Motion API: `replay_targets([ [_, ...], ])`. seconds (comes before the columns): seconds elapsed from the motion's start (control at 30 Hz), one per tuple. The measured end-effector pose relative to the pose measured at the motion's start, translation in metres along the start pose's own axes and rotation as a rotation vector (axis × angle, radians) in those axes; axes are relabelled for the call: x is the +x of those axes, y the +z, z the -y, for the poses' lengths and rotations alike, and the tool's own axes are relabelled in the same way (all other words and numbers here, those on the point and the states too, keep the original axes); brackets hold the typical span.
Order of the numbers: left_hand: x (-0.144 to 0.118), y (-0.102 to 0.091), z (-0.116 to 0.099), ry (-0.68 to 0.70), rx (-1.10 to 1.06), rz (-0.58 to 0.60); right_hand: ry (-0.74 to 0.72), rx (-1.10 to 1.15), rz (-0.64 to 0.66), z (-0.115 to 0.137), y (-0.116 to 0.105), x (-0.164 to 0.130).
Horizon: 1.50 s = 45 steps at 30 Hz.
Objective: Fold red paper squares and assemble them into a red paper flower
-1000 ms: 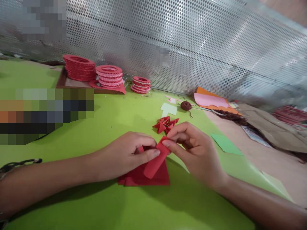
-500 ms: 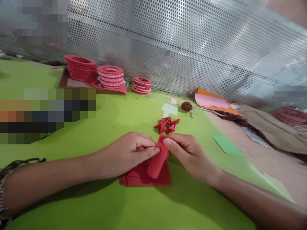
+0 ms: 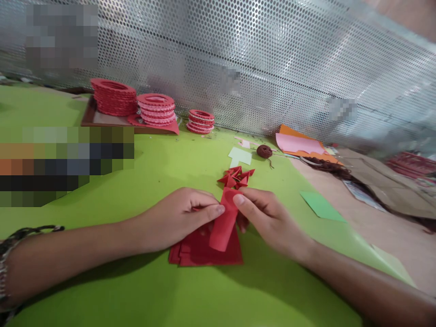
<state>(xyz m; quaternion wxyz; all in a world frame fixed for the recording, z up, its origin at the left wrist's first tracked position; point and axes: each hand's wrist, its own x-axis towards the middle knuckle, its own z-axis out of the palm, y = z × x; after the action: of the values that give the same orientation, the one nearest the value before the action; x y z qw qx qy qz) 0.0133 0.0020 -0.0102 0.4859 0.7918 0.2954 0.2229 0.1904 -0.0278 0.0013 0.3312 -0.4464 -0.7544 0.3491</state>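
Between my two hands is a piece of red paper (image 3: pixel 223 227), bent over lengthwise into a narrow strip and tilted above the table. My left hand (image 3: pixel 195 213) pinches its left edge, thumb on top. On the opposite edge, near the upper end, my right hand (image 3: pixel 264 215) grips it with thumb and fingers. Underneath lies a stack of red paper squares (image 3: pixel 211 256), partly covered by my left hand and the held paper. Just beyond my fingers sit several folded red paper pieces (image 3: pixel 235 177) with pointed tips.
Stacks of red rings (image 3: pixel 116 100) and pink-and-red rings (image 3: pixel 156 111) stand at the back left, with a smaller ring stack (image 3: pixel 200 121) beside them. A brown yarn ball (image 3: pixel 264 151), pale green paper (image 3: pixel 241 155), and a green sheet (image 3: pixel 322 206) lie farther out. A perforated metal panel (image 3: pixel 211 54) rises behind.
The red paper has turned slightly between my fingers, and more of its flat face shows. Both hands keep their grip in nearly the same place.
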Motion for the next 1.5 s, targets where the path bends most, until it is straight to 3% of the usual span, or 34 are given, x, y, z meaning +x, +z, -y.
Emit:
replay_targets([
  [0.3, 0.002, -0.002, 0.001, -0.026, -0.132, 0.014, -0.025, -0.123, -0.024, -0.003, 0.001, 0.000],
  [0.4, 0.003, -0.004, 0.002, -0.066, -0.205, -0.031, -0.038, -0.161, 0.013, -0.002, 0.002, -0.002],
  [0.57, 0.005, -0.006, 0.005, -0.097, -0.275, -0.046, 0.020, -0.283, 0.037, -0.001, 0.002, -0.002],
  [0.87, 0.005, -0.007, 0.004, -0.137, -0.344, -0.061, -0.006, -0.230, 0.025, -0.002, 0.002, 0.000],
  [1.03, 0.006, -0.007, 0.005, -0.149, -0.369, -0.101, -0.125, -0.230, 0.020, 0.001, -0.001, -0.002],
  [1.27, 0.004, -0.007, 0.006, -0.178, -0.403, -0.118, -0.111, -0.276, 0.077, 0.001, -0.001, -0.003],
  [1.37, 0.005, -0.007, 0.007, -0.167, -0.426, -0.126, -0.206, -0.266, 0.011, -0.003, -0.003, -0.003],
  [1.5, 0.006, -0.007, 0.007, -0.158, -0.478, -0.125, -0.467, -0.372, -0.035, -0.007, -0.008, -0.002],
])
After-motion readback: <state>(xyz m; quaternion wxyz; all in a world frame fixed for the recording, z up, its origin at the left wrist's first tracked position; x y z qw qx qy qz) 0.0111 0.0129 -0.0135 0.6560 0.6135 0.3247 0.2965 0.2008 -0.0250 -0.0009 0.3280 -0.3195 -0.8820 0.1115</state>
